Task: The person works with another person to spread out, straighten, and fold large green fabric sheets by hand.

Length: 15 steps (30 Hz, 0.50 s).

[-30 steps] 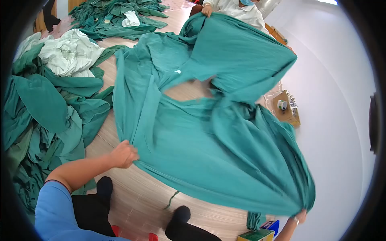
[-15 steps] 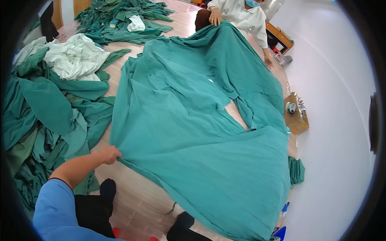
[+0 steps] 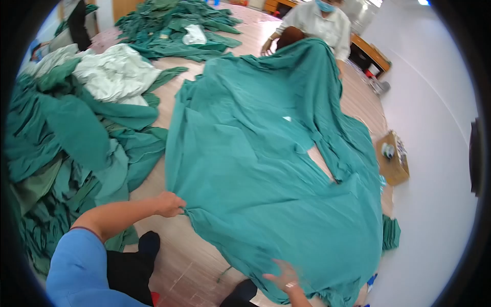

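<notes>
A large green cloth sheet lies spread and wrinkled over the floor, with a long slit where the floor shows through. My left hand is closed on its near left edge, pinching the fabric a little above the floor. My right hand is over the sheet's near edge with its fingers spread, slightly blurred; whether it touches the cloth I cannot tell. At the far end, a person in a white top squats behind a raised fold of the sheet. That person's one hand is beside the fold; the other is partly hidden behind the cloth.
A heap of green cloths rises on the left, topped by a white cloth. Another green pile lies farther back. Along the right wall stand a cardboard box and a folded green cloth. My feet are at the sheet's near edge.
My right hand has come into view at the bottom, fingers spread. The other person's hand has let go of the far fold. The whole view has shifted; my left hand still grips the edge.
</notes>
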### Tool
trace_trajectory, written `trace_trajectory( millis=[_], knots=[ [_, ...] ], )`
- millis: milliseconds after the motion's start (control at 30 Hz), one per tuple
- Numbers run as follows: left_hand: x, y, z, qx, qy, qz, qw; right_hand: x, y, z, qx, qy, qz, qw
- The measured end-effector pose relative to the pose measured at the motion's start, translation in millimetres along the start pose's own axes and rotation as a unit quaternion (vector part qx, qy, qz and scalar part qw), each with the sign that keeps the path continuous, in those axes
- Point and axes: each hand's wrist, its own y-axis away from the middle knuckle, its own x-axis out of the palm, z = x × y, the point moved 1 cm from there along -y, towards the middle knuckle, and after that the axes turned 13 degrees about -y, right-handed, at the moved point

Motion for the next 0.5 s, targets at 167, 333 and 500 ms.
trace_trajectory(
  millis=[167,333,500],
  knots=[
    [-43,22,13,-0.003,-0.017,-0.023,1.000,88,8,-4,0.061,0.137,0.100,0.984],
    [24,41,108,-0.131,-0.155,-0.020,0.979,102,48,-45,0.258,0.178,0.108,0.943],
    [19,67,166,-0.263,-0.217,-0.194,0.920,90,54,-56,0.261,-0.016,0.034,0.965]
  ],
)
